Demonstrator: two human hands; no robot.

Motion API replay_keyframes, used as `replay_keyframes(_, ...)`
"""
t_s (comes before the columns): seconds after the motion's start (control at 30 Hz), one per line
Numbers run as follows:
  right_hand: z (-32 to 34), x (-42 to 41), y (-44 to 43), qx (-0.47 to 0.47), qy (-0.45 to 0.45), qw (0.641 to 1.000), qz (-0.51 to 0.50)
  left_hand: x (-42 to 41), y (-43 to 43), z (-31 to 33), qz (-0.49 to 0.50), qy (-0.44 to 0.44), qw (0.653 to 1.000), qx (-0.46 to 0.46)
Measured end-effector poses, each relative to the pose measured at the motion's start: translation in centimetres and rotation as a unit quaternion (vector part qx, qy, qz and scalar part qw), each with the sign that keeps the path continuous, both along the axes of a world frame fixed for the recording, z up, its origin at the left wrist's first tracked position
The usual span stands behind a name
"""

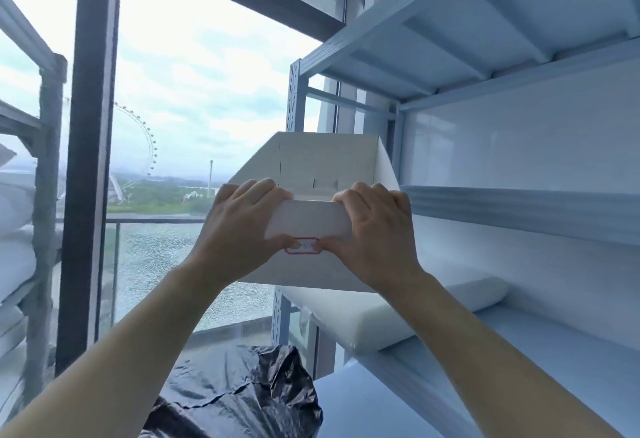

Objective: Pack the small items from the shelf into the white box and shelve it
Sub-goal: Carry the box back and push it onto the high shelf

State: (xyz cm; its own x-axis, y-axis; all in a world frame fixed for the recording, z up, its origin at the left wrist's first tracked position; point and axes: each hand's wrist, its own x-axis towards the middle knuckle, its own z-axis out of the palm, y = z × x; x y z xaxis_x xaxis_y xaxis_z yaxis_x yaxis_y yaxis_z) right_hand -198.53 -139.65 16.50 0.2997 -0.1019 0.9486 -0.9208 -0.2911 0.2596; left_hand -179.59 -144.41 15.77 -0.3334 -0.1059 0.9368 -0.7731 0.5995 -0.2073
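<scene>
Both hands hold the white box by its low front wall: the left hand and the right hand curl their fingers over the rim, with thumbs pressed beside the red-bordered label. The box hangs tilted in the air just off the front left corner of the shelf unit, over a white foam pad at the lower shelf's left edge. Shelving seems to be the step in hand. Next, the box likely needs raising over the front edge of the middle shelf and sliding in level. Its contents cannot be seen; only bare inner walls show.
</scene>
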Motion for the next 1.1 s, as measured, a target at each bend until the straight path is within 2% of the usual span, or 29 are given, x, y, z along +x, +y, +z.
replay_keyframes(0.43, 5.2, 0.5, -8.3, -0.048, 0.011, 0.994, -0.097, -0.5, -10.7, 5.6, -0.099, 0.022, 0.995, -0.016)
replay_keyframes(0.73, 8.2, -2.2, -11.9, -0.034, 0.031, 0.983, -0.179, -5.3, -17.3, 7.9, -0.177, 0.048, 0.983, -0.009)
replay_keyframes(1.1, 13.5, -6.2, -16.4, -0.020, 0.083, 0.966, -0.243, -10.3, -24.3, 11.9, -0.254, 0.044, 0.965, 0.044)
